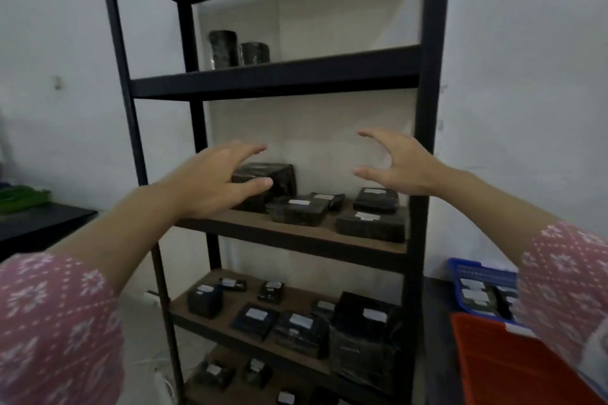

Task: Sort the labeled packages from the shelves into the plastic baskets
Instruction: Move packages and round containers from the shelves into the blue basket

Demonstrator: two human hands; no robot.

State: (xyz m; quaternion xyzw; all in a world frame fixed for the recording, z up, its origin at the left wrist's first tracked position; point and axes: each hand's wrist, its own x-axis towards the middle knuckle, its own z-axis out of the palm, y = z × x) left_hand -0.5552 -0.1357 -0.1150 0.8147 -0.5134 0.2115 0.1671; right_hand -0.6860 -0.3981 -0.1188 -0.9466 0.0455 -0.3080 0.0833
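**At the shelf front, both hands spread and holding nothing**

Between the black uprights of the shelving unit (431,108), the left hand (210,179) and right hand (398,163) are raised at the level of the middle shelf (296,233), fingers spread and loosely bent, palms turned toward each other with a wide gap of open air between them. Neither grips anything. The left hand's thumb overlaps a tall black package (279,179) at the back left of that shelf; contact cannot be told. To the right of it lie flatter labeled packages (297,209), one (370,225) sitting close to the shelf's front edge by the right upright. The upper half of this bay is free space up to the next shelf, which carries two dark rolls (238,49). More labeled packages crowd the lower shelf (230,322). At lower right, beside the unit, stand a blue basket (460,273) with packages inside and an orange basket (493,355). A dark desk (42,223) sits at far left.
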